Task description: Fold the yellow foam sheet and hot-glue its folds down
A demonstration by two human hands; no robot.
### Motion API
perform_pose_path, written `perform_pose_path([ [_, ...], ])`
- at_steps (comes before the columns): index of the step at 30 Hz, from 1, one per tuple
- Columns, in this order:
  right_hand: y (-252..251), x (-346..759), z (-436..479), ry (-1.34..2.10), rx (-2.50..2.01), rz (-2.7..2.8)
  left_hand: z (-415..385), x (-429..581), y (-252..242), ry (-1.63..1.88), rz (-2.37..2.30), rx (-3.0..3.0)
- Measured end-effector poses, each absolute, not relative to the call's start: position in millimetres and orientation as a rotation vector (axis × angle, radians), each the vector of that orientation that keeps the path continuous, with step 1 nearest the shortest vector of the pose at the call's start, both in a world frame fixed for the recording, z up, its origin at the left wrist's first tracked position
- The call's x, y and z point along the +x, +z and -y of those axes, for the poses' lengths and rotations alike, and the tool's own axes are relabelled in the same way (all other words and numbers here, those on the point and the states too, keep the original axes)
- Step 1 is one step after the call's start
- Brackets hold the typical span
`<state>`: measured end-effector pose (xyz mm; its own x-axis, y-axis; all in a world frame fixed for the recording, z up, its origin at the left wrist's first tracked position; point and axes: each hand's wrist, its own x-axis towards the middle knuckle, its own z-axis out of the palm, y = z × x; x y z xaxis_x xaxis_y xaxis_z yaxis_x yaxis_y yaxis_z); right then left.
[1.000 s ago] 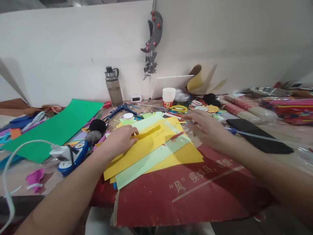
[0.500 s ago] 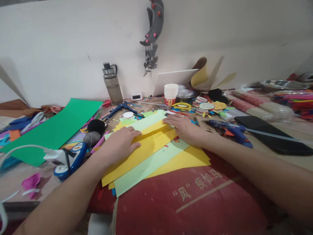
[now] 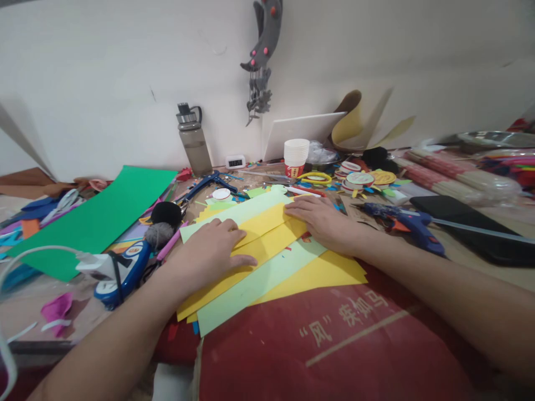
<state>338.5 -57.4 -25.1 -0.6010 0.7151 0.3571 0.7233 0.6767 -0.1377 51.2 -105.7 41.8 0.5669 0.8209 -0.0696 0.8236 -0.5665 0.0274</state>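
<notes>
A yellow paper sheet (image 3: 267, 239) with a fold line along it lies on a pale green sheet (image 3: 246, 289), over more yellow paper (image 3: 317, 278). My left hand (image 3: 217, 248) rests flat on its left part, thumb stretched out to the right. On the right end of the yellow sheet lies my right hand (image 3: 321, 220), palm down with the fingers pointing left. Neither hand grips anything. Under the papers is a large dark red board (image 3: 334, 356) with pale lettering.
Left are a green sheet (image 3: 100, 217), a blue power strip (image 3: 125, 273) and a black pompom (image 3: 166, 214). Behind stand a bottle (image 3: 195, 147) and paper cups (image 3: 296, 156). At right lie a blue glue gun (image 3: 418, 225) and a black phone (image 3: 472, 228).
The raised fold of the yellow sheet now lies flatter under my hands. My left thumb has spread further right. The whole view has shifted slightly.
</notes>
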Motion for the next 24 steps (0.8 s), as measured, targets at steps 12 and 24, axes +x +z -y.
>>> perform_pose_path([
  [12, -22.1, 331.2, 54.6, -0.023, -1.163, 2.470, 90.5, 58.9, 22.3, -0.016, -1.268, 2.722],
  [24, -20.6, 316.6, 63.2, 0.142, -1.066, 2.666, 93.6, 59.2, 20.9, -0.024, -1.259, 2.675],
])
